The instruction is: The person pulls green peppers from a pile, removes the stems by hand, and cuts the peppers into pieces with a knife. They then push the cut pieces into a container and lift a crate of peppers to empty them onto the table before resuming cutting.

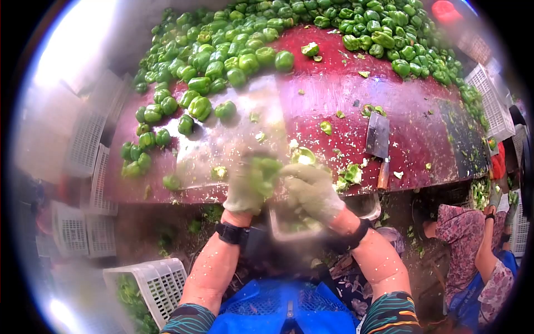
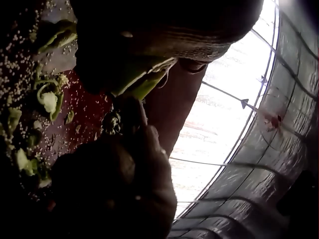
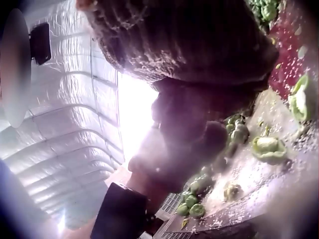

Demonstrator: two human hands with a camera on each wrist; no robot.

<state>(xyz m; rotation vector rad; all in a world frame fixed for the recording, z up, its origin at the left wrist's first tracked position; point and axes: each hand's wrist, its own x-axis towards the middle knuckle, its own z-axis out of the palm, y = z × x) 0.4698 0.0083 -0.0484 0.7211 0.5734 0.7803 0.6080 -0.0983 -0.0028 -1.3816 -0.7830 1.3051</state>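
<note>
Floral-clad person (image 1: 466, 231), white crates (image 1: 70, 229).

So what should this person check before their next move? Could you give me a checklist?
1. Hands protected: ok, left hand and right hand both gloved.
2. Green bell pepper gripped: ok, in the left hand.
3. Right hand's hold: cannot tell, its fingers are curled and hide what they may hold.
4. Cleaver clear of both hands: ok, lying on the table.
5. Surface free of scraps: not ok, pepper scraps lie beside the right hand.
</note>
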